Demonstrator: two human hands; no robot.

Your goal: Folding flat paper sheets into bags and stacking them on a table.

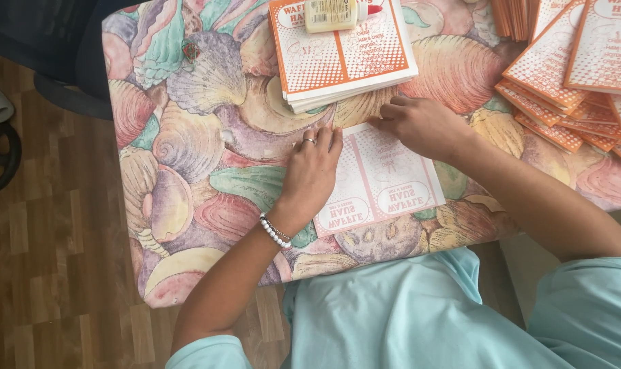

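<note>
Both grips are pressing rather than grasping. Her left hand [312, 171] lies flat, fingers spread a little, palm down on the near-left part of a white and orange printed leaflet [378, 179] that rests on the bench [187, 137]. The right hand [419, 124] is half curled, fingertips bent down onto the leaflet's far edge; it closes on nothing that I can see, only bearing down along that edge.

The leaflet sits directly under and between the two hands. Its long side runs left to right across the person's front, slightly tilted so the right end comes nearer the body. A crease or centre line runs away from the person, just right of the left hand's fingers. The left hand covers the near-left corner region; the right hand is nearer the far edge and the crease's top.

Beyond the right hand's knuckles, touching close to the leaflet's far edge, lies a stack of like leaflets [343, 55], with a small glue bottle [332, 14] lying on its side on top, red cap pointing right. Off to the right of the right forearm, well apart from the sheet in hand, orange booklets [570, 75] are fanned out in overlapping rows. A beaded bracelet [275, 232] circles the left wrist, and a ring shows on one left finger.
</note>
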